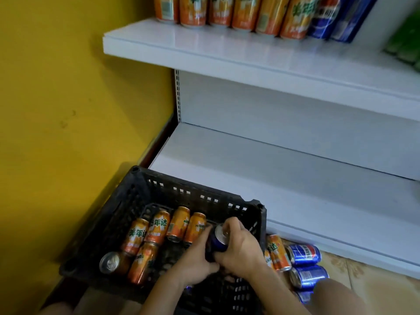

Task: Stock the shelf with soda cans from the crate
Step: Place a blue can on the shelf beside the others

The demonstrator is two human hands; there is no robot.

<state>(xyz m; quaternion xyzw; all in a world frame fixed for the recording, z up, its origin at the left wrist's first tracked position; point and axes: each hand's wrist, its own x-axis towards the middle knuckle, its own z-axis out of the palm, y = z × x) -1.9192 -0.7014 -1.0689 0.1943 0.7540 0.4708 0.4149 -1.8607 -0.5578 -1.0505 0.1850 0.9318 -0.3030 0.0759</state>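
Observation:
A black plastic crate (141, 192) stands on the floor with several orange soda cans (156, 228) lying in it. Inside the crate, my right hand (241, 251) and my left hand (195, 260) both grip a blue soda can (218, 242) from either side, its silver top facing me. The white lower shelf (261, 176) lies bare just behind the crate. On the upper shelf (227, 48) stand several orange cans (243, 12) and blue cans (334, 17) in a row.
Blue cans (304, 254) and an orange can (276, 251) lie on the tiled floor right of the crate, under the lower shelf's front edge. A yellow wall (68, 98) closes off the left side. My knee (336, 296) shows at bottom right.

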